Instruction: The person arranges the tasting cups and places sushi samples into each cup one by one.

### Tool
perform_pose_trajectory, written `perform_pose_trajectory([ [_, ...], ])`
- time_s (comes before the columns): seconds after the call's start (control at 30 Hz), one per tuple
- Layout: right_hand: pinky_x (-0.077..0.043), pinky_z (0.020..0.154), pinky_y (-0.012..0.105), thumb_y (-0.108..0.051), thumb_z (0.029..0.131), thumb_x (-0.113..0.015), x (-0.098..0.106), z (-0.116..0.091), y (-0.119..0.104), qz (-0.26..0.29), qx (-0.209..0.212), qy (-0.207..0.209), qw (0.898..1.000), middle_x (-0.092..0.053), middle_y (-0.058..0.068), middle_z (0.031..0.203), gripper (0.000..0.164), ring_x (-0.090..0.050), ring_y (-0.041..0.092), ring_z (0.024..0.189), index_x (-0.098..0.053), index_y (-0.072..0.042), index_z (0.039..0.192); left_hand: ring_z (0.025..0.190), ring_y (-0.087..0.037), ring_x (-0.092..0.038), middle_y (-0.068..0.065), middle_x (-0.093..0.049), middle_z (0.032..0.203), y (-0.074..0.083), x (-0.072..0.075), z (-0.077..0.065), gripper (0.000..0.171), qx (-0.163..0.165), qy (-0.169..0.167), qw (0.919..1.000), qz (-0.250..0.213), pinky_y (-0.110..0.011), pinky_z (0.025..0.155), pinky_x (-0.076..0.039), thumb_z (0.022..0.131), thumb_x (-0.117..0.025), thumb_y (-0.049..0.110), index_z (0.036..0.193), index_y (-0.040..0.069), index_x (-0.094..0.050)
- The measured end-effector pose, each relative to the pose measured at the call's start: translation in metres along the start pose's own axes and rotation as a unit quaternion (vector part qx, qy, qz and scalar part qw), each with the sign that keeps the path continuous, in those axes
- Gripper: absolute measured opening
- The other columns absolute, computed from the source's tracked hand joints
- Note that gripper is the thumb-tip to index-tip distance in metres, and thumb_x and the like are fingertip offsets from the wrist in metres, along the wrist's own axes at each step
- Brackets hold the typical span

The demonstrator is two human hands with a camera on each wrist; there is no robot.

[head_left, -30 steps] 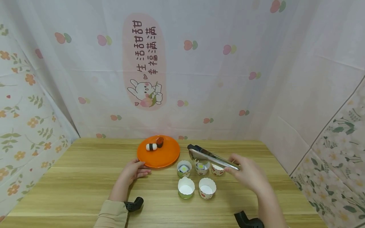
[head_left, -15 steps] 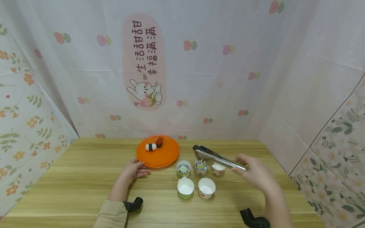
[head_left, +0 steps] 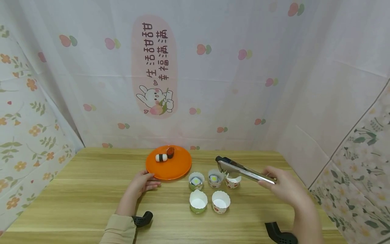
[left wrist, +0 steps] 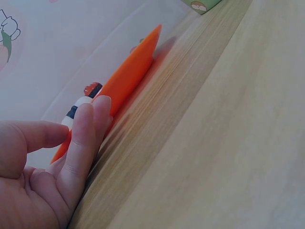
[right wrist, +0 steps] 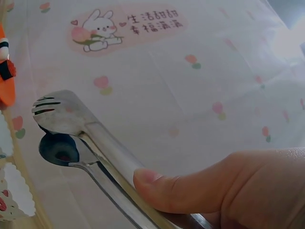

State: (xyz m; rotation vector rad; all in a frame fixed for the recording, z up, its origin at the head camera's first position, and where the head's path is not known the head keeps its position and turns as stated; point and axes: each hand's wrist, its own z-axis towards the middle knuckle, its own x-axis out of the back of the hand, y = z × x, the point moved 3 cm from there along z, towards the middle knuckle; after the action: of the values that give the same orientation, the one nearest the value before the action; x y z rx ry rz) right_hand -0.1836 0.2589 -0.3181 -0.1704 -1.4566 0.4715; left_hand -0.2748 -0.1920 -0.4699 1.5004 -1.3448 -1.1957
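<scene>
My right hand (head_left: 284, 186) grips metal serving tongs (head_left: 248, 172), one end a fork and the other a spoon. In the right wrist view nothing shows between the tong ends (right wrist: 62, 117); the thumb (right wrist: 157, 183) lies along an arm of them. From the head they hang over the back right paper cup (head_left: 233, 184). My left hand (head_left: 143, 183) holds the orange plate (head_left: 176, 169) at its near left edge, thumb above and fingers under the rim. On the plate lie a white toy sushi with a black band (head_left: 161, 157) and a red-topped sushi (head_left: 170, 152).
Two more back cups, one green (head_left: 196, 186) and one patterned (head_left: 215, 184), each hold a blue-and-white piece with a yellow-green centre. A green front cup (head_left: 198, 207) and a patterned front cup (head_left: 220, 207) show bare white insides. A printed curtain (head_left: 207, 84) hangs behind the wooden table (head_left: 76, 196).
My right hand has drawn the tongs rightward, from over the middle back cup to over the right one. The left hand and plate have stayed put.
</scene>
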Motion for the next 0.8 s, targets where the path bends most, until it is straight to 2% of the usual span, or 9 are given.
perform_pose_trajectory([
  [0.2, -0.049, 0.073, 0.055, -0.038, 0.088, -0.069, 0.005, -0.002, 0.01, 0.013, 0.007, 0.0, 1.0, -0.064, 0.015, 0.109, 0.025, -0.058, 0.039, 0.101, -0.063, -0.016, 0.1, 0.071, -0.021, -0.07, -0.015, -0.065, 0.083, 0.0, 0.0, 0.0, 0.039, 0.0, -0.001, 1.0, 0.003, -0.03, 0.065, -0.058, 0.103, -0.039, 0.007, 0.136, -0.012, -0.03],
  [0.4, -0.049, 0.073, 0.056, -0.039, 0.088, -0.068, 0.008, -0.006, 0.021, 0.009, -0.013, -0.023, 1.0, -0.062, 0.017, 0.112, 0.029, -0.056, 0.042, 0.104, -0.062, -0.015, 0.103, 0.07, -0.021, -0.069, -0.015, -0.065, 0.083, 0.0, 0.0, 0.0, 0.038, -0.001, -0.001, 1.0, 0.005, -0.03, 0.065, -0.058, 0.103, -0.039, 0.007, 0.135, -0.011, -0.03],
  [0.8, -0.05, 0.067, 0.053, -0.037, 0.087, -0.069, 0.012, -0.008, 0.032, 0.007, -0.034, -0.046, 0.998, -0.064, 0.011, 0.104, 0.031, -0.059, 0.039, 0.095, -0.062, -0.012, 0.104, 0.071, -0.021, -0.07, -0.014, -0.066, 0.082, -0.001, 0.0, 0.001, 0.037, -0.005, -0.003, 1.0, 0.002, -0.031, 0.066, -0.058, 0.103, -0.039, 0.007, 0.134, -0.012, -0.031],
])
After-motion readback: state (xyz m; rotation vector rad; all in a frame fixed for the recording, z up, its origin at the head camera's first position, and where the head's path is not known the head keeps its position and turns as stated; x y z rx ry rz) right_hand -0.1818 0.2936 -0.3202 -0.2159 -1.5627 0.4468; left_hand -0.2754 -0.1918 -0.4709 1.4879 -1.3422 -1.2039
